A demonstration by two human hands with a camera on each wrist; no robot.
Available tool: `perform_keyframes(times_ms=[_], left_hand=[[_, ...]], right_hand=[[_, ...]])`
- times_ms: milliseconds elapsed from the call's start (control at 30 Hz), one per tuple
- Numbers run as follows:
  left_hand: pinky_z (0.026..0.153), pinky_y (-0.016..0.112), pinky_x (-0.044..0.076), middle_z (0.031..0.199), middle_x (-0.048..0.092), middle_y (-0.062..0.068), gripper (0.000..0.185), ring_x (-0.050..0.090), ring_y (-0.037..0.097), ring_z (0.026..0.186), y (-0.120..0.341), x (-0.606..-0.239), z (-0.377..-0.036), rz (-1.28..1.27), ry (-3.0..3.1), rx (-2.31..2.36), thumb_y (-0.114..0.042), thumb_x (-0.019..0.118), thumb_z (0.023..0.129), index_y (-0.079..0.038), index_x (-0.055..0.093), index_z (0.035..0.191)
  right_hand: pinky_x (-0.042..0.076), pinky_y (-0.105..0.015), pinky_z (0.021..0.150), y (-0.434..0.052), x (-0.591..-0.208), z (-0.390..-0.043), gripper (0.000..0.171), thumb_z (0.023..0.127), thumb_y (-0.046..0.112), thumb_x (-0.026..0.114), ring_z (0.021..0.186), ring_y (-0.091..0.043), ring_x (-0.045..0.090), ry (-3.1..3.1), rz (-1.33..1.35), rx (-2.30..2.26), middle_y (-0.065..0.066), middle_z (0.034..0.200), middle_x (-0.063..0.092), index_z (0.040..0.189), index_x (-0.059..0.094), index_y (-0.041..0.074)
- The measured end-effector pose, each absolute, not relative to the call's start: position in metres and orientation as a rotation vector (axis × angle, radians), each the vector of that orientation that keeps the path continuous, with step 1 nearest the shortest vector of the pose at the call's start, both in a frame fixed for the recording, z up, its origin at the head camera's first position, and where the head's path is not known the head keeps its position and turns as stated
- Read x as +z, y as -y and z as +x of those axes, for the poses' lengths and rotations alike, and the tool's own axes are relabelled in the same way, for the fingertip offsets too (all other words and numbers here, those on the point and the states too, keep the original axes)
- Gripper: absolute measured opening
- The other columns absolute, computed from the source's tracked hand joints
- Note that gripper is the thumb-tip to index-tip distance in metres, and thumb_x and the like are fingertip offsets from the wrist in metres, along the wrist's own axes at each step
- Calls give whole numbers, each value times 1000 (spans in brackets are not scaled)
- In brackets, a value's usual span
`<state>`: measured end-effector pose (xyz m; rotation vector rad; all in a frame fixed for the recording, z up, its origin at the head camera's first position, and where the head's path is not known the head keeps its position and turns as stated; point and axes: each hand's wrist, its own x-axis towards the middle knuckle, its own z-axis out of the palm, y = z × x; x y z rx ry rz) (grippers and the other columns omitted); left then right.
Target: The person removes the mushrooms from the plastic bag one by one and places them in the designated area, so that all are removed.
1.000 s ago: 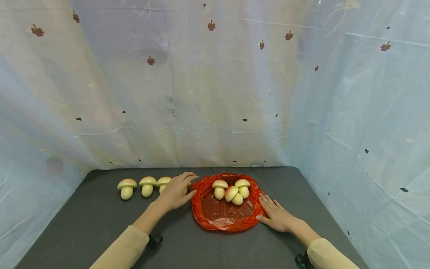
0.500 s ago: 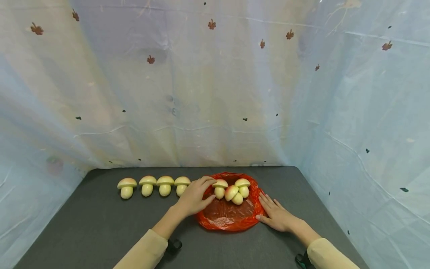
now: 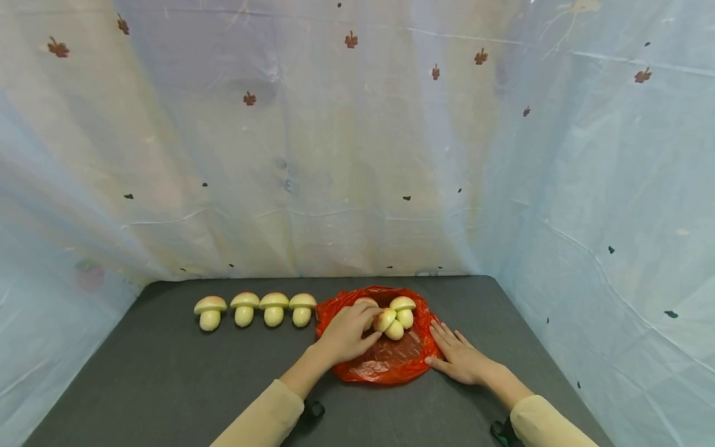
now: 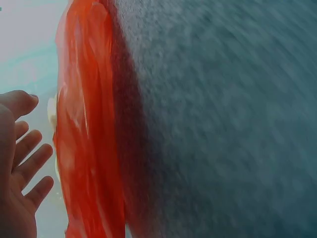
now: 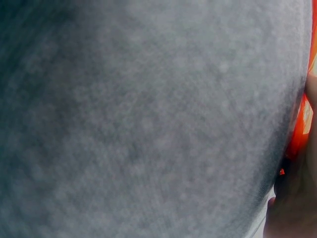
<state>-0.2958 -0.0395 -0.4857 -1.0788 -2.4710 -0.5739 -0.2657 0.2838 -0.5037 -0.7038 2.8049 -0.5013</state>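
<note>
Head view: we note a dark surface (image 3: 167, 379) bounded at the back and both sides by a pale printed curtain (image 3: 357, 155). A red plastic bag (image 3: 391, 366) lies flat at centre, well clear of the rear edge. On it sit toy mushrooms: the left hand (image 3: 347, 334) covers one mushroom (image 3: 364, 302), fingers curled over its cap; two further mushrooms (image 3: 398, 315) lie touching each other just beside those fingers. The right hand (image 3: 459, 355) lies flat, fingers straight, on the bag's right edge. A row of four mushrooms (image 3: 256, 309) stands upright left of the bag, near but apart from it. Open surface remains in front of the row and to the right of the right hand. We read no labels or writing.

Left wrist view: we see the bag (image 4: 89, 148) bunched against the surface (image 4: 223, 124), and the left hand's fingers (image 4: 29, 153) loosely spread beside it. The picture is blurred.

Right wrist view: we see mostly blurred surface (image 5: 148, 119), with a sliver of bag (image 5: 302, 124) at the right edge.
</note>
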Motion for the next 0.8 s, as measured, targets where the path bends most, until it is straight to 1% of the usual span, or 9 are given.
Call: perform_keyframes(times_ms=[133, 267, 433, 633, 800], left_hand=[[92, 41, 55, 132, 62, 4, 45, 60, 21, 117, 31, -486, -297, -1038, 2506, -535, -30, 78, 95, -13, 67, 136], [98, 42, 53, 133, 62, 3, 43, 59, 22, 123, 24, -486, -298, -992, 2569, -516, -33, 75, 97, -17, 68, 136], [103, 41, 51, 134, 62, 3, 41, 59, 21, 123, 17, -491, -301, -961, 2605, -507, -35, 75, 97, -20, 70, 134], [105, 41, 49, 135, 62, 3, 43, 60, 20, 122, 12, -493, -302, -938, 2621, -495, -39, 76, 96, -19, 69, 134], [105, 42, 48, 135, 61, 2, 48, 59, 20, 123, 6, -493, -302, -891, 2636, -479, -43, 78, 94, -18, 68, 133]], right_hand=[[12, -68, 122, -283, -502, -265, 86, 106, 54, 51, 156, -47, 14, -2808, -704, -470, -25, 170, 18, 162, 24, -5], [12, -71, 120, -285, -507, -266, 86, 105, 53, 54, 155, -50, 15, -2813, -730, -522, -28, 168, 20, 162, 26, -6], [12, -69, 120, -288, -515, -268, 89, 104, 59, 52, 155, -48, 16, -2835, -733, -524, -25, 169, 21, 163, 26, -3], [9, -71, 120, -287, -512, -268, 89, 104, 57, 53, 155, -50, 14, -2800, -721, -561, -28, 169, 19, 163, 25, -3], [9, -70, 120, -289, -513, -268, 90, 104, 60, 51, 156, -48, 13, -2809, -726, -573, -25, 170, 19, 164, 24, -1]])
